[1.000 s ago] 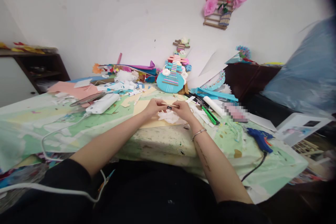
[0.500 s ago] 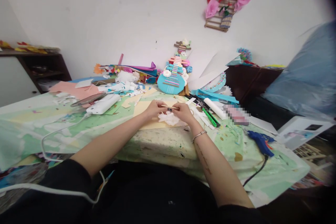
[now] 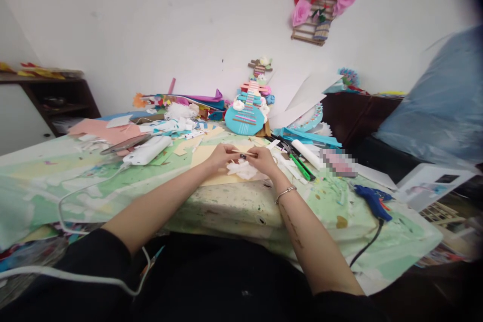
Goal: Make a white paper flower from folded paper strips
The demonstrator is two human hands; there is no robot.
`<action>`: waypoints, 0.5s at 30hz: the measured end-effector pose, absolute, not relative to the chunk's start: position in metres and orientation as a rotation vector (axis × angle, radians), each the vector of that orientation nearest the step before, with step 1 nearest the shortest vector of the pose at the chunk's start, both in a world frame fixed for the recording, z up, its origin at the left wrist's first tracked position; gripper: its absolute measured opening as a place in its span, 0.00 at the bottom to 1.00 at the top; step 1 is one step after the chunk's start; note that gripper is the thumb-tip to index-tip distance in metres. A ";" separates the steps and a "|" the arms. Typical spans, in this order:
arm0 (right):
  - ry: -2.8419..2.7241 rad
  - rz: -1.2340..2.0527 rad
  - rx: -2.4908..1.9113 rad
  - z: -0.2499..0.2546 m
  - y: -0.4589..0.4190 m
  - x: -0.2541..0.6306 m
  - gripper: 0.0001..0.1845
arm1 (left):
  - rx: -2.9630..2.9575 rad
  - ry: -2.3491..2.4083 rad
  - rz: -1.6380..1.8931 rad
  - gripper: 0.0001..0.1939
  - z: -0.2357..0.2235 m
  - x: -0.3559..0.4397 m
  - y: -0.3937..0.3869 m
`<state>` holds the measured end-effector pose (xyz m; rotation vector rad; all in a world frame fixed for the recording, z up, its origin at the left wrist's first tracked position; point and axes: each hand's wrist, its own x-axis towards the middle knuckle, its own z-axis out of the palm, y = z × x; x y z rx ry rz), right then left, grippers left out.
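Observation:
My left hand (image 3: 222, 156) and my right hand (image 3: 261, 159) meet over the table, pinching a thin wooden stick (image 3: 241, 151) from either end. A small dark object (image 3: 243, 156) shows between my fingertips, too small to name; it may be a ring on a finger. Just below my fingers lies a crumpled piece of white paper (image 3: 242, 169). Under it is a pale yellow sheet (image 3: 206, 156). Beyond my hands a blue paper guitar (image 3: 244, 122), decorated with flowers, leans upright against the wall.
A green-handled cutter (image 3: 301, 166) and a white roll (image 3: 306, 154) lie right of my hands. Farther right rests a blue glue gun (image 3: 373, 200) with a black cord. On the left are a white power bank (image 3: 147, 151) with a cable and a pink sheet (image 3: 107, 131).
My hands keep the same pinch on the stick, with hardly any shift. The whole view has swayed slightly with my head.

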<state>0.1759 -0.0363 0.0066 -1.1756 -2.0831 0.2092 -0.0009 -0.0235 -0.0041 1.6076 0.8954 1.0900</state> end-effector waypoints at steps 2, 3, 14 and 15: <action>-2.077 0.219 -1.179 0.007 -0.036 0.176 0.11 | 1.615 0.888 1.092 0.14 -0.004 -0.001 -0.024; -2.076 0.223 -1.183 0.007 -0.036 0.176 0.11 | 1.616 0.888 1.094 0.14 -0.003 -0.001 -0.024; -2.093 0.232 -1.194 0.005 -0.033 0.176 0.10 | 1.606 0.952 1.064 0.13 -0.001 0.000 -0.028; -2.094 0.234 -1.195 0.005 -0.034 0.176 0.11 | 1.607 0.951 1.063 0.13 -0.002 0.000 -0.028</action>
